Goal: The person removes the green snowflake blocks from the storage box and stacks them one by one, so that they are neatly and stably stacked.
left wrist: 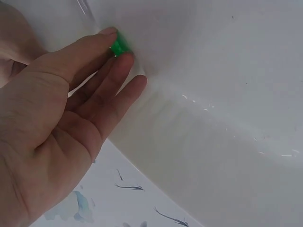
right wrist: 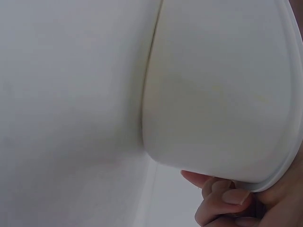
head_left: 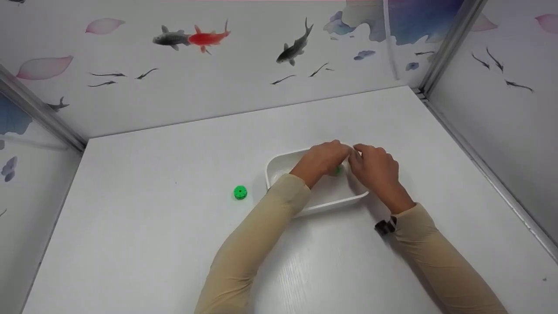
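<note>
Inside the white tray (head_left: 331,204), toward its far right, my left hand (head_left: 321,159) pinches a small green plastic piece (left wrist: 120,45) between thumb and fingertips. The piece is mostly covered by the fingers, so its full shape is hidden; the other fingers extend loosely. My right hand (head_left: 378,168) grips the tray at its right end. In the right wrist view the fingers (right wrist: 220,201) curl against the outer wall below the rim. Left of the tray, a round green disc (head_left: 240,192) with small holes lies on the table.
The white table (head_left: 165,226) extends around the tray. Panels printed with fish and petals (head_left: 244,65) enclose its back and sides, with metal posts (head_left: 453,43) at the corners. A small black device (head_left: 385,226) sits at the right wrist.
</note>
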Demonstrator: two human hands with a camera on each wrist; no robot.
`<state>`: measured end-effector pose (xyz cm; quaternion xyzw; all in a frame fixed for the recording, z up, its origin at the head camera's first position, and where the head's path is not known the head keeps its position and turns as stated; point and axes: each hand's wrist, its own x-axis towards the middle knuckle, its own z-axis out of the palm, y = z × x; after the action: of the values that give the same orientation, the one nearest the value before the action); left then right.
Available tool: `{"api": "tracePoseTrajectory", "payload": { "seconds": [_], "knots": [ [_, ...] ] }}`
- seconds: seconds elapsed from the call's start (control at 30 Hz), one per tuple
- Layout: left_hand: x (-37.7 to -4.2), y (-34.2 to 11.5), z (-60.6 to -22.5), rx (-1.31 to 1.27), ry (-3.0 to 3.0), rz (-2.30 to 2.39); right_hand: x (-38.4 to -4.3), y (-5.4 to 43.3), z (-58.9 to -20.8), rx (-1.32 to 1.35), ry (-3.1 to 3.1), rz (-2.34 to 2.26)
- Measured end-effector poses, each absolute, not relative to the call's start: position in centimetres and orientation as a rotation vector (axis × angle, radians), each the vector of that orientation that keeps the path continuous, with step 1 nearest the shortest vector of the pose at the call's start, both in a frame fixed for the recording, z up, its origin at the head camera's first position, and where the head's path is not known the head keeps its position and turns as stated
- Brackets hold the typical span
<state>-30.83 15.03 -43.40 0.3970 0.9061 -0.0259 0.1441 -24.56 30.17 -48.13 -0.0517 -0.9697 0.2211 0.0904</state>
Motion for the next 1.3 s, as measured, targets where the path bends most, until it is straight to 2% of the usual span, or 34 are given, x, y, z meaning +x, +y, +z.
{"api": "tracePoseTrajectory", "payload": {
  "seconds": [0.6,1.3],
  "knots": [
    [-31.0,13.9,-42.8,1.207,2.597,-0.038,-24.4,29.8,-48.0,-0.109,-2.865,0.606],
    [-30.6,12.6,-39.9,1.285,2.569,0.162,-24.2,29.9,-47.6,-0.126,-2.904,0.615]
  ]
}}
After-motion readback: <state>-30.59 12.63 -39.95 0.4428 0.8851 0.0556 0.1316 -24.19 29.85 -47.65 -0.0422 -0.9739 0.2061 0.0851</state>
